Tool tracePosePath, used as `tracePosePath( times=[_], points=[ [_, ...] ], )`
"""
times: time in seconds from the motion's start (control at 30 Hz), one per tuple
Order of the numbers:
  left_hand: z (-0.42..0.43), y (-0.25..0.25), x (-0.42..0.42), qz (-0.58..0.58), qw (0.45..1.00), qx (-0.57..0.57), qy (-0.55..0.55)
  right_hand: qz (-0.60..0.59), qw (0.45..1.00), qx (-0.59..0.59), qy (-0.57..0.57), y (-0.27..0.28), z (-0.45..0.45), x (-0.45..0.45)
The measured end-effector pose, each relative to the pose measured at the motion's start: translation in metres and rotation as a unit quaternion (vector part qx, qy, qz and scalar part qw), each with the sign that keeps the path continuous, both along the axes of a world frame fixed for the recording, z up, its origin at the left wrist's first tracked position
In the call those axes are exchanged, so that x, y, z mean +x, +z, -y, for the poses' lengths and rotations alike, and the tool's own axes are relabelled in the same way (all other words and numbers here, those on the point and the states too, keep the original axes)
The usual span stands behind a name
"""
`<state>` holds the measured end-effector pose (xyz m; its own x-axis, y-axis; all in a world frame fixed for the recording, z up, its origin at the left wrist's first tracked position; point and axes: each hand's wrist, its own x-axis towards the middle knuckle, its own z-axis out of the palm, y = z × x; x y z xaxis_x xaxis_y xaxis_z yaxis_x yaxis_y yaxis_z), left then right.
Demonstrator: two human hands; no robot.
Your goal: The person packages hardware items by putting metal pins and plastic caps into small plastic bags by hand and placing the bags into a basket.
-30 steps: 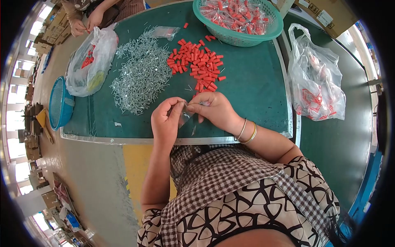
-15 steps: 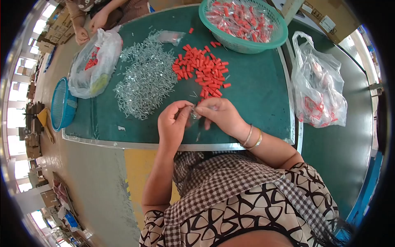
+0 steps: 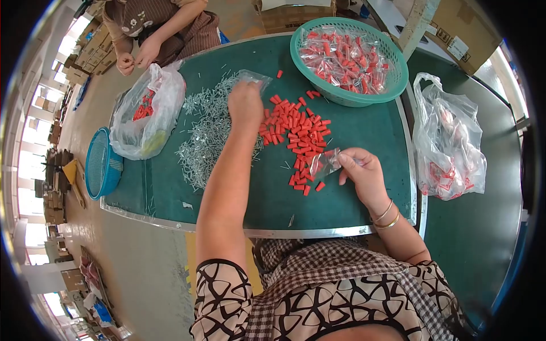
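My right hand [image 3: 363,173] pinches a small clear plastic bag [image 3: 325,163] by its edge, over the near end of a heap of red plastic sleeves [image 3: 293,122]. Stretched out to the far side, my left hand [image 3: 245,105] reaches the clear plastic bags [image 3: 259,78] lying beyond the heaps. Its fingertips are hidden behind the back of the hand, so whether it grips a bag does not show. Beneath my left forearm spreads a pile of small silvery metal pins [image 3: 207,145], partly covered by the arm.
A green basket [image 3: 401,85] of bagged red sleeves stands at the back right. White plastic bags lie left [image 3: 128,133] and right [image 3: 452,142]. A blue basket [image 3: 102,165] sits by the left edge. Across the table is another person [image 3: 162,28], hands close together.
My hands were together near the front edge. The left has gone forward to the plastic bags; the right has moved right, holding a small bag. The view has shifted somewhat.
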<state>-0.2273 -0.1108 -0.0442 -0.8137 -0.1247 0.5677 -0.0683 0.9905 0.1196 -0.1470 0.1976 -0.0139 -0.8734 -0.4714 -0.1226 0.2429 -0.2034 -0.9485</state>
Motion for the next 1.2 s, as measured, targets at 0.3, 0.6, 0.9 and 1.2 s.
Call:
tracePosePath(
  times=[0.3,0.6,0.9,1.2],
  points=[
    [0.001,0.021,0.064,-0.061,0.985,0.161,-0.021,-0.007,0.996,-0.049,-0.068,0.005,-0.005,-0.023],
    [-0.122,0.063,0.16,0.053,0.868,0.478,-0.123,-0.127,0.989,0.065,-0.046,-0.002,0.015,0.002],
    [-0.151,0.037,0.189,0.033,0.785,0.615,-0.068,-0.452,0.876,0.165,-0.035,0.005,0.027,0.024],
    [-0.14,0.034,0.195,-0.033,0.951,0.304,-0.055,-0.399,0.894,0.2,-0.046,0.004,0.037,0.037]
  ],
)
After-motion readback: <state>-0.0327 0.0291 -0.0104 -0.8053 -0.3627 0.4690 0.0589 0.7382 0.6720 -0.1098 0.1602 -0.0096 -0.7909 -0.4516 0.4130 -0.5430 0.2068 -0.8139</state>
